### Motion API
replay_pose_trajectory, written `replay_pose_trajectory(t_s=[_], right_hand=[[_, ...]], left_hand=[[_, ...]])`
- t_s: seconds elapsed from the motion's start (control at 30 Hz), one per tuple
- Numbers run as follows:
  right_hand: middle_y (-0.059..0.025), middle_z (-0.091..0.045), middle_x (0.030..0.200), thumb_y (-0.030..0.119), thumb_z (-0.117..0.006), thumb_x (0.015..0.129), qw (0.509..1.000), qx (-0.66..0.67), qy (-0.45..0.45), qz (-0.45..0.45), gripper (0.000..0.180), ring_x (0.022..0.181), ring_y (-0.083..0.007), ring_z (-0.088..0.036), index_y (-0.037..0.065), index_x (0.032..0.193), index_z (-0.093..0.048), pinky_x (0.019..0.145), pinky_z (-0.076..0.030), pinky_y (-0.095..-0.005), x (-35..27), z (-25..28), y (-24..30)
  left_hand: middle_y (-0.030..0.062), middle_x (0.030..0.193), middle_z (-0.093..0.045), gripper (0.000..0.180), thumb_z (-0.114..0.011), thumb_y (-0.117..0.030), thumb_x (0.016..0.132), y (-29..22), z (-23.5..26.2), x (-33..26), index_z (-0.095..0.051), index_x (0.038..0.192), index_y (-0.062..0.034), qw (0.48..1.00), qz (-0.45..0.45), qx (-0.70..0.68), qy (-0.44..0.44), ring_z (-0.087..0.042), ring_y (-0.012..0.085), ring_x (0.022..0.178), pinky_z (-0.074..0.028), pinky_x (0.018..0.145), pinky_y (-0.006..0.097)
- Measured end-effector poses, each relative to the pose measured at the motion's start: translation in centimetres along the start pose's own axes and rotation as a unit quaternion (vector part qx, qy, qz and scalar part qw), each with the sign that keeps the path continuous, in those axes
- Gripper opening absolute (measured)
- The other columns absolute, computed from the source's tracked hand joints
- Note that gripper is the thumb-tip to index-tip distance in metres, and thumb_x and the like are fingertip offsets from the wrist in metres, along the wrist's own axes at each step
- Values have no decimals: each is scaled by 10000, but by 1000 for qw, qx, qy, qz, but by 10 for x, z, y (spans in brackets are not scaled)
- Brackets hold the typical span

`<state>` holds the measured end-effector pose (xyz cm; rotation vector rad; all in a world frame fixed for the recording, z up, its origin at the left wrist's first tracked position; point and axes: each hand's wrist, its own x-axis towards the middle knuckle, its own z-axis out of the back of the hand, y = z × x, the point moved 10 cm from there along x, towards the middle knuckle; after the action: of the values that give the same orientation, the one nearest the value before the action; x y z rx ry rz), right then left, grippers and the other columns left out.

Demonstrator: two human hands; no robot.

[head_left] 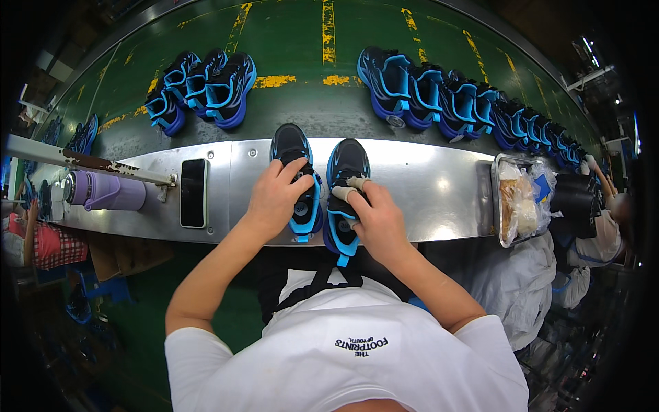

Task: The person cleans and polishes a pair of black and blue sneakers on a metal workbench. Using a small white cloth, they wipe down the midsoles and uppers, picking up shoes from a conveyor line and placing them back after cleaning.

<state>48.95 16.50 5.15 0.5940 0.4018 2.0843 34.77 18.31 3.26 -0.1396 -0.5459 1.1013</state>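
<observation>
Two black sneakers with bright blue trim lie side by side on a metal ledge [425,185], toes pointing away from me. My left hand [272,199] has its fingers curled over the lace area of the left sneaker [290,140]. Around the tongue and laces of the right sneaker [350,155], my right hand [379,221] is closed, with pale covers on some fingertips. The right sneaker's heel, with its blue pull loop, overhangs the ledge's near edge. What the fingertips pinch is partly hidden.
Beyond the ledge, a green surface with yellow marks carries similar sneakers, a group [206,89] at left and a long row [460,103] at right. A phone [193,193] and purple bottle [117,192] stand left, under a metal bar [82,159]. A tray [503,230] of plastic bags sits right.
</observation>
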Motion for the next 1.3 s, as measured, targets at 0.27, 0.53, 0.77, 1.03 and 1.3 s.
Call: replay_pose_trajectory(t_s=[0.27,0.53,0.77,1.03,1.3], right_hand=[[-110,-573,1132,-67,-716,572,999,-45,-29,7,663,986,-309,-565,89,1205,-594,803,-523,-382,-26,-5,-10],[-168,-591,1111,2,-639,714,989,-113,-93,37,454,943,-299,-597,31,1166,-606,775,-533,-354,-44,22,11],[-172,-624,1093,-4,-585,778,992,-41,-101,60,445,937,-296,-613,-18,1222,-574,799,-522,-353,-46,43,7],[-186,-593,1168,86,-638,801,996,-52,-54,38,442,1027,-325,-582,-24,1224,-569,885,-490,-376,-52,49,16],[-154,-584,1024,95,-702,821,970,179,165,-26,326,972,-329,-566,101,1147,-683,840,-482,-377,-25,61,-13]], left_hand=[[223,1218,-583,317,-624,-74,726,-53,-25,-11,-621,1043,-67,989,-20,143,-21,-561,265,827,-461,695,345],[237,1295,-541,482,-575,-23,773,-69,-9,-13,-555,1254,-3,994,19,109,-14,-578,291,865,-486,763,377],[187,1241,-590,468,-576,42,741,-72,3,-19,-573,1209,19,994,5,34,-103,-599,307,898,-499,790,386],[193,1312,-545,454,-580,-82,809,-85,-3,-14,-520,1242,43,995,6,96,-14,-587,289,896,-474,764,388],[132,1008,-614,142,-711,-142,789,-66,25,15,-714,898,-51,991,125,-44,26,-571,330,900,-457,821,428]])
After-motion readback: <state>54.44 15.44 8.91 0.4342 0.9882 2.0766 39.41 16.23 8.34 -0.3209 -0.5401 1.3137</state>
